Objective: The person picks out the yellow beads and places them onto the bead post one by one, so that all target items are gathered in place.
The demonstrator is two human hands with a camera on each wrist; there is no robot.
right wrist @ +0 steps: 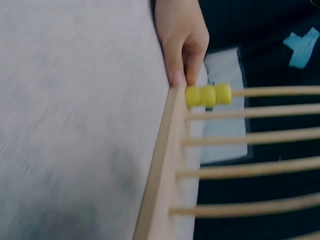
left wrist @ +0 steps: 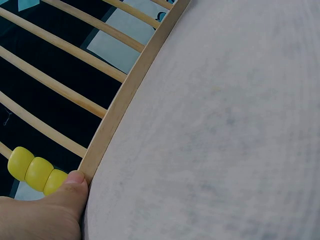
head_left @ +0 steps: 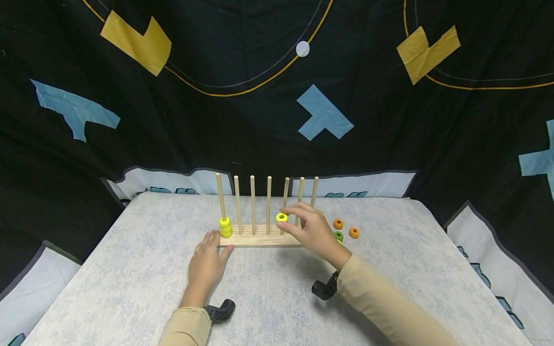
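A wooden peg rack (head_left: pixel 259 239) stands on the table, with several upright pegs in a row. Three yellow beads (head_left: pixel 225 227) are stacked on its leftmost peg; the left wrist view shows these yellow beads (left wrist: pixel 38 174) just beyond the thumb. My left hand (head_left: pixel 207 263) holds the rack's left end, thumb at the front edge. Between thumb and fingertips, my right hand (head_left: pixel 313 230) pinches a yellow bead (head_left: pixel 282 218) above the base, in front of the pegs on the right side. The held bead is out of sight in the right wrist view.
Right of the rack lie two orange beads (head_left: pixel 338 224) and a green bead (head_left: pixel 338 236). Another yellow bead is mostly hidden behind the right hand. A black cloth (head_left: pixel 242 129) with taped shapes hangs behind the pale table (head_left: pixel 143 269).
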